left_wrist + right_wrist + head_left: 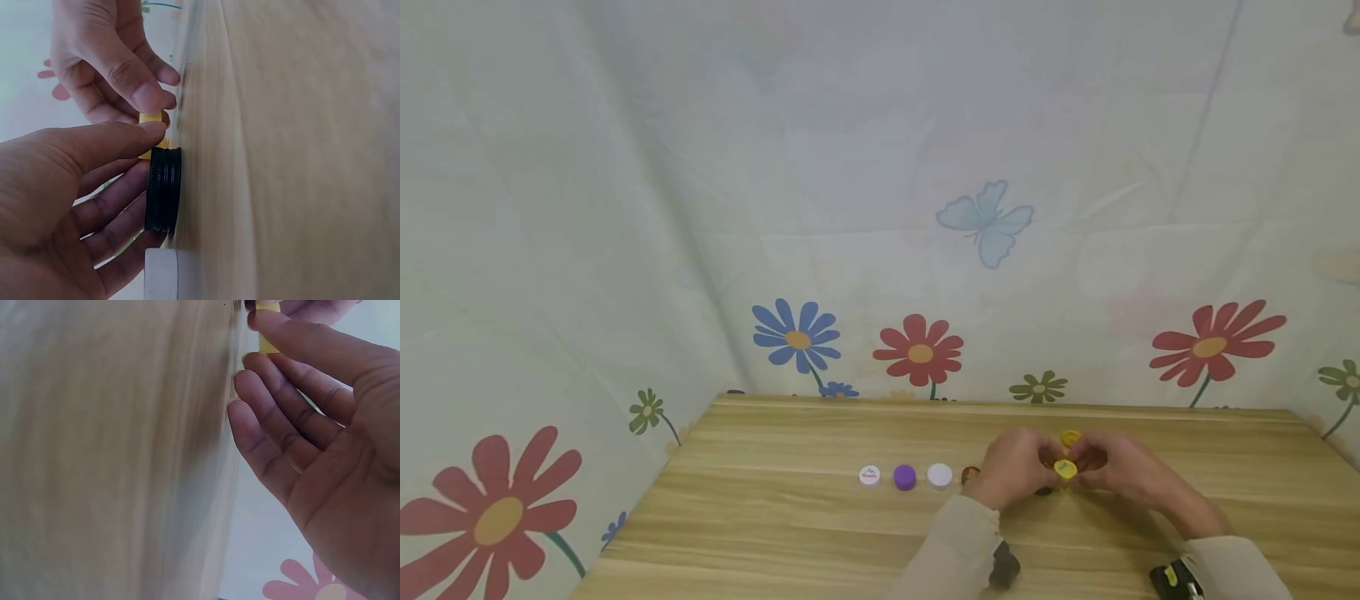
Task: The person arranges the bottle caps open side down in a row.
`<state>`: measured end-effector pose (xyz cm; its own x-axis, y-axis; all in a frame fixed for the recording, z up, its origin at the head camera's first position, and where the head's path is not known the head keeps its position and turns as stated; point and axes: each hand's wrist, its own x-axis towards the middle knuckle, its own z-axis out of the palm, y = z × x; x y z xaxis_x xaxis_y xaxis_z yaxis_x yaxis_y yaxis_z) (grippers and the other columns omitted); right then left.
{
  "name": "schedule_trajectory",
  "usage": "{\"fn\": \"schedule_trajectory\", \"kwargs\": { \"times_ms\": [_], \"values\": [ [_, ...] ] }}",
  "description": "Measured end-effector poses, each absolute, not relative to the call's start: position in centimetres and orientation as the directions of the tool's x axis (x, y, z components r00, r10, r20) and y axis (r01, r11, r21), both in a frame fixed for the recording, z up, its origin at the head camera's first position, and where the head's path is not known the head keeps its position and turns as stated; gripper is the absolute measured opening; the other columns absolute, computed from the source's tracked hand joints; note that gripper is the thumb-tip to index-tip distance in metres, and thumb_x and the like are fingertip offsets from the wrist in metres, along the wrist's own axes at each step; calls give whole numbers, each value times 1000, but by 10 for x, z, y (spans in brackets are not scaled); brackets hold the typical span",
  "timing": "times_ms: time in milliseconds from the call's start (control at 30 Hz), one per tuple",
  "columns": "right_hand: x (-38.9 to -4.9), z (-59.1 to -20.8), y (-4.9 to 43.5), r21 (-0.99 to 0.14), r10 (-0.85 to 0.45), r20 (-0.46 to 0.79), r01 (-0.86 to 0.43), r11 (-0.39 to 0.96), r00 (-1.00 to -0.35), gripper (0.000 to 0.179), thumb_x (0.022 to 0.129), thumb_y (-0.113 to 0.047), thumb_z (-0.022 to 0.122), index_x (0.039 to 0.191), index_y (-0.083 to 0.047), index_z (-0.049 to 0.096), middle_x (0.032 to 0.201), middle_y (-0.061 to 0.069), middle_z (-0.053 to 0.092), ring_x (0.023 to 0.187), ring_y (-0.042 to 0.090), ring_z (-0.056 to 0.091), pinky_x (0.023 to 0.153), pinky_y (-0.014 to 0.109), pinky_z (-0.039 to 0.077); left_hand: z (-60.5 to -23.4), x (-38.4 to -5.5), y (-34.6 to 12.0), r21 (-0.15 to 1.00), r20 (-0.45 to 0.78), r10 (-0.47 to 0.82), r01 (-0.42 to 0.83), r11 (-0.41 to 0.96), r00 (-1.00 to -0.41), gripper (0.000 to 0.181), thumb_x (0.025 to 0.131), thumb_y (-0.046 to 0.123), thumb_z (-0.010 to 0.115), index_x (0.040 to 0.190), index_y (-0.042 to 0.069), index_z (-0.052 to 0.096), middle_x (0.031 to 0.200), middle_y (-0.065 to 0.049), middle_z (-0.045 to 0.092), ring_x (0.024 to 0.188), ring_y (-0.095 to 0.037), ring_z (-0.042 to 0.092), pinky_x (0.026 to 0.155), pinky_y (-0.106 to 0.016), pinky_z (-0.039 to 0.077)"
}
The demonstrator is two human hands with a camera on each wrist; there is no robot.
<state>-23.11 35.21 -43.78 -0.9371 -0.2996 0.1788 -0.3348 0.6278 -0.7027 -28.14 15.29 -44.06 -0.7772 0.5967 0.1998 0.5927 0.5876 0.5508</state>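
Between my two hands is a yellow bottle cap (1065, 469), just above the table. My left hand (1018, 467) pinches it with thumb and fingers, the thumb lying across it in the left wrist view. From the other side my right hand (1123, 473) pinches the same yellow cap (269, 342), its other fingers spread loosely below in the right wrist view. Close under my left fingers a ridged black lid (165, 190) rests on the table, mostly hidden in the head view. A second yellow cap (1071, 437) lies just beyond the hands.
Left of my hands, a printed white cap (869, 476), a purple cap (905, 477), a plain white cap (939, 476) and a partly covered brown cap (970, 474) form a row on the wooden table (760, 517). A flowered cloth (850, 250) hangs behind.
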Motion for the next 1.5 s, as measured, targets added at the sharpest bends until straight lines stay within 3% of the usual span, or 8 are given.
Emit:
{"fn": "schedule_trajectory", "kwargs": {
  "times_ms": [933,1233,1500],
  "values": [
    [-231,-437,353,-689,-280,110,-276,670,-954,24,86,0,84,103,3,68,92,3,67,85,18,61,71,26,54,-440,-274,161,419,171,570,583,696,-804,19,83,28,93,99,27,82,81,23,67,77,7,55,73,-14,42],
    [-231,-439,358,-691,-301,121,-297,659,-946,25,87,-6,85,105,1,69,94,2,68,86,13,62,73,26,55,-434,-278,156,486,139,592,575,658,-794,27,87,31,90,112,22,81,87,18,72,78,6,59,71,-14,45],
    [-232,-434,363,-681,-177,147,-229,695,-973,21,95,-7,78,111,5,70,102,7,72,94,23,67,76,29,57,-438,-287,158,594,192,552,544,593,-812,26,91,25,84,115,15,80,91,13,73,80,3,61,71,-14,47]
  ]
}}
